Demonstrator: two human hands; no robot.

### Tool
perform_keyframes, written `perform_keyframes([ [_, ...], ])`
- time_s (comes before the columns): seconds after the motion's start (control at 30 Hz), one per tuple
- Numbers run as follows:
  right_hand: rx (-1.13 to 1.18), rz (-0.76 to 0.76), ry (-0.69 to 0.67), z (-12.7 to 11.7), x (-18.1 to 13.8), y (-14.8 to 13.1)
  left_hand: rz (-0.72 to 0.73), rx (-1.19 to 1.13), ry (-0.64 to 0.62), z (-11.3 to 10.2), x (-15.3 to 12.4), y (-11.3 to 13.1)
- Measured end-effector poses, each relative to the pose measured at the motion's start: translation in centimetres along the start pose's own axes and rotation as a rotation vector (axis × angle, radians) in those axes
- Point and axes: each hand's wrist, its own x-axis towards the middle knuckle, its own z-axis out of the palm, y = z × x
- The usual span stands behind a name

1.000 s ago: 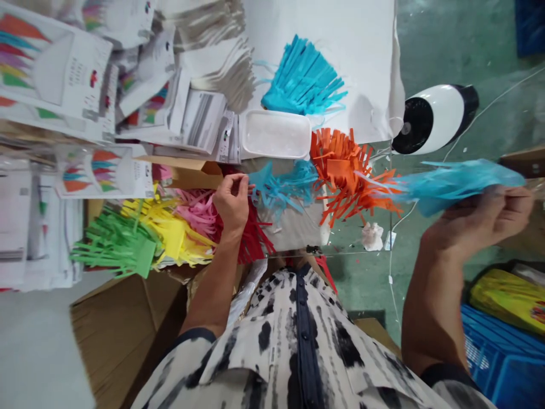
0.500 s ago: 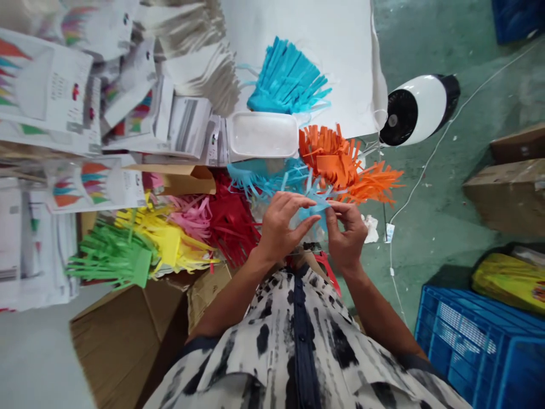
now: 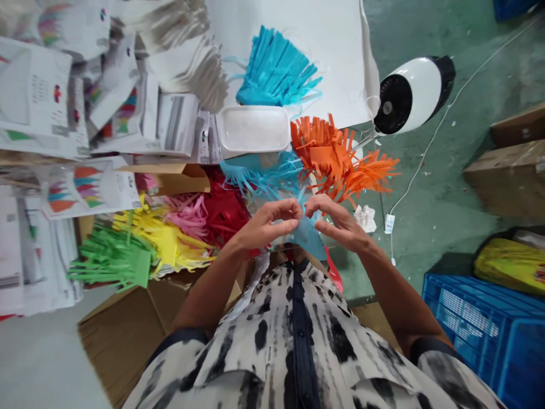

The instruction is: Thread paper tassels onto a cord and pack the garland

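A light-blue fringed tissue paper (image 3: 310, 237) hangs between my hands in front of my chest, its solid part downward and its strips upward. My left hand (image 3: 272, 223) is closed in a pinch at the paper's left edge. From the other side my right hand (image 3: 338, 222) pinches it, thumb and forefinger bent; the exact contact is partly hidden. Just beyond my hands lie more light-blue fringes (image 3: 266, 173). An orange fringed bundle (image 3: 326, 159) sits to their right, and a crimson one (image 3: 225, 213) to the left.
A white plastic tray (image 3: 254, 129) stands behind the fringes, with a turquoise bundle (image 3: 276, 68) beyond it. Green fringes (image 3: 114, 255), yellow fringes (image 3: 174, 244) and packaged cards (image 3: 91, 187) fill the left. On the right are a white fan (image 3: 419, 94) and a blue crate (image 3: 481, 329).
My hands have come closer together and shifted slightly, wrists spread wider. The light-blue paper now hangs lower, its solid part showing beneath my fingers. The camera view has moved a little.
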Motion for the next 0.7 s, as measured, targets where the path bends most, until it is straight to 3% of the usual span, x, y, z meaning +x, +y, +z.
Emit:
perform_keyframes([
  [0.1,0.084,0.038,-0.063,0.3,0.6,0.5,-0.055,-0.119,-0.053,-0.3,0.4,-0.5],
  [0.27,0.386,0.236,-0.193,1.1,0.5,1.9,-0.190,-0.298,-0.058,-0.8,0.6,-1.5],
  [0.37,0.478,0.332,-0.131,1.0,0.3,2.4,-0.309,-0.435,-0.064,-1.1,0.5,-2.3],
  [0.5,0.330,0.322,-0.029,-0.3,0.7,2.2,-0.450,-0.547,-0.360,-1.0,0.7,-4.0],
  [0.6,0.111,0.310,-0.039,-2.2,1.2,1.5,-0.570,-0.408,-0.601,-1.3,1.4,-4.7],
  [0.7,-0.169,0.287,-0.006,-4.3,1.7,0.7,-0.583,-0.214,-0.521,-2.5,2.3,-4.4],
])
